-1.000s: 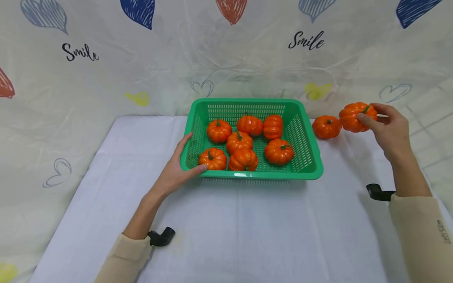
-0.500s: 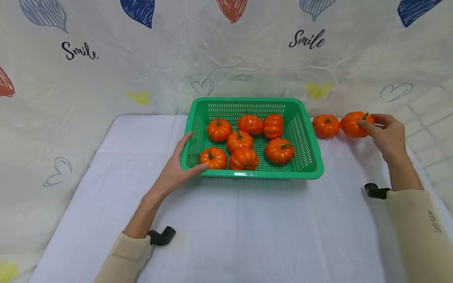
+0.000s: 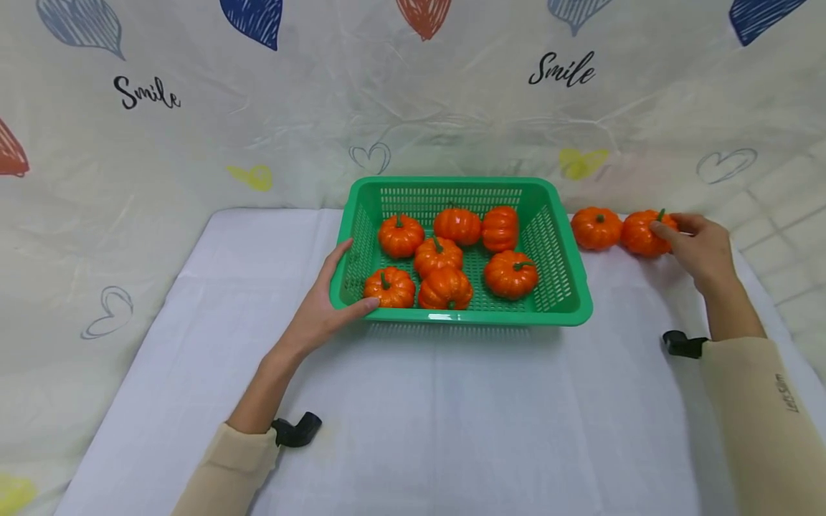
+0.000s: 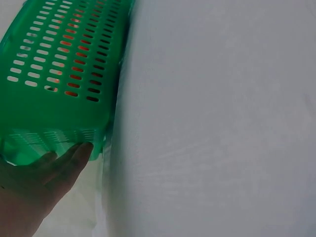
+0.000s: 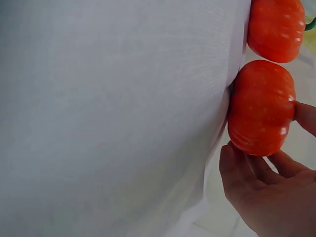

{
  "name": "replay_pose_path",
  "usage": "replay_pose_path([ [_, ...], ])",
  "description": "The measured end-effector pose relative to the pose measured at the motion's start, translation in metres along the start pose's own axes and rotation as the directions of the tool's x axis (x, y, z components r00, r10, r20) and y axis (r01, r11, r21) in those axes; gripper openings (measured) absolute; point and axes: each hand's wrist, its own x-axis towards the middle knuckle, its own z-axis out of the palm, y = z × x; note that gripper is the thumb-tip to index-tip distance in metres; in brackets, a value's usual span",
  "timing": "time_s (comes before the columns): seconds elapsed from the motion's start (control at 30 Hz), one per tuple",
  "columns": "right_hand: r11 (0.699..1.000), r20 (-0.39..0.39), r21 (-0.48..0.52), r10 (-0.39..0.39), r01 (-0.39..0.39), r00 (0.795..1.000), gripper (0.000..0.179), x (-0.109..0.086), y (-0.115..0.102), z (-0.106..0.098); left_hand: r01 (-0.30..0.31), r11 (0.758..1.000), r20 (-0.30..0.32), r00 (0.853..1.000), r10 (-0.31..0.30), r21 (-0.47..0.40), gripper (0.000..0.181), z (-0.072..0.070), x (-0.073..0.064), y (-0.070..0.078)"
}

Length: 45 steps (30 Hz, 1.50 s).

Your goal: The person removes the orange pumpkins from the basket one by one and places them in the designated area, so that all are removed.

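My left hand (image 3: 320,301) holds the left front corner of a green plastic basket (image 3: 555,319). The thumb lies over the rim, and in the left wrist view the fingers (image 4: 81,155) press the outer end wall. Several small orange pumpkins, among them one at the right (image 3: 510,276), lie inside the basket. My right hand (image 3: 703,251) grips another orange pumpkin (image 3: 645,233), thumb near its green stem and fingers along its right side. In the right wrist view this pumpkin (image 5: 261,108) sits on the white cloth beside a second loose pumpkin (image 5: 276,29).
A white cloth (image 3: 439,416) covers the table. Behind it hangs a pale sheet (image 3: 310,107) printed with hearts and "Smile". The second loose pumpkin (image 3: 596,229) stands close to the basket's right end. Black wrist mounts (image 3: 297,430) show at both sleeves.
My right hand has lowered the pumpkin from the air onto the cloth, right of the loose pumpkin. My left hand and the basket stay in place.
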Motion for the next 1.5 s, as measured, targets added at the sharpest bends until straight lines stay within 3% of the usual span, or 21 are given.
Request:
replay_pose_path([
  [0.23, 1.0, 0.024, 0.0, 0.004, -0.004, 1.0, 0.095, 0.001, 0.001, -0.003, -0.007, 1.0, 0.002, 1.0, 0.007, -0.008, 0.095, 0.001, 0.001, 0.0],
  [0.4, 0.999, -0.083, -0.025, -0.022, 0.02, 0.996, 0.091, -0.014, -0.014, -0.006, -0.001, 1.0, 0.004, 1.0, 0.001, -0.021, 0.094, 0.001, 0.001, -0.002],
  [0.53, 0.993, -0.233, -0.021, -0.121, 0.119, 0.965, 0.076, -0.031, -0.037, -0.004, 0.0, 1.0, 0.008, 1.0, 0.0, -0.018, 0.094, 0.001, 0.001, -0.002],
  [0.63, 0.971, -0.249, -0.043, -0.237, 0.234, 0.939, 0.067, -0.045, -0.054, 0.0, 0.001, 1.0, 0.004, 1.0, -0.001, -0.021, 0.094, 0.0, 0.002, -0.001],
  [0.83, 0.9, -0.132, -0.089, -0.434, 0.426, 0.891, 0.062, -0.075, -0.083, 0.013, 0.009, 1.0, -0.003, 1.0, -0.009, -0.014, 0.095, -0.001, 0.001, 0.001],
  [1.0, 0.829, -0.033, -0.083, -0.556, 0.552, 0.83, 0.054, -0.097, -0.099, 0.028, 0.015, 1.0, 0.004, 1.0, -0.015, -0.002, 0.097, -0.001, 0.0, 0.001],
  [1.23, 0.765, 0.136, -0.034, -0.634, 0.643, 0.761, 0.051, -0.119, -0.121, 0.047, 0.03, 1.0, 0.008, 1.0, -0.03, 0.003, 0.098, -0.003, -0.001, 0.004],
  [1.4, 0.705, 0.217, -0.022, -0.689, 0.709, 0.692, 0.047, -0.128, -0.132, 0.061, 0.041, 0.999, 0.011, 0.999, -0.041, 0.011, 0.099, -0.003, -0.001, 0.005],
  [1.5, 0.69, 0.266, -0.03, -0.692, 0.724, 0.671, 0.049, -0.129, -0.135, 0.068, 0.039, 0.999, 0.012, 0.999, -0.039, 0.011, 0.099, -0.003, -0.001, 0.005],
])
